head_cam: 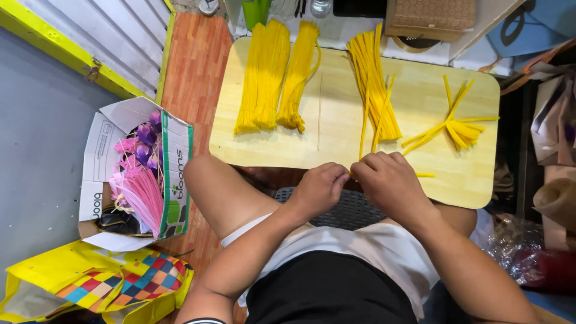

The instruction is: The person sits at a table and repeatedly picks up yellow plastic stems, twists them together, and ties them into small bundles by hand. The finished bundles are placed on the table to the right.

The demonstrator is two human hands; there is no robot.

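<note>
My left hand (320,189) and my right hand (390,180) meet at the near edge of a low wooden table (336,135), fingers closed on thin yellow pipe cleaners (367,129) that rise from my right hand across the tabletop. The part inside my fingers is hidden. A loose pile of yellow pipe cleaners (375,78) lies just beyond. Two thick yellow bundles (264,75) (299,75) lie at the table's left. A bent, tied cluster of yellow pieces (459,126) rests at the right.
An open cardboard box (174,180) with pink and purple pipe-cleaner pieces stands on the floor at my left. A yellow bag with a chequered panel (102,282) lies below it. Paper bags and wrapped rolls (555,150) crowd the right. My knees sit under the table edge.
</note>
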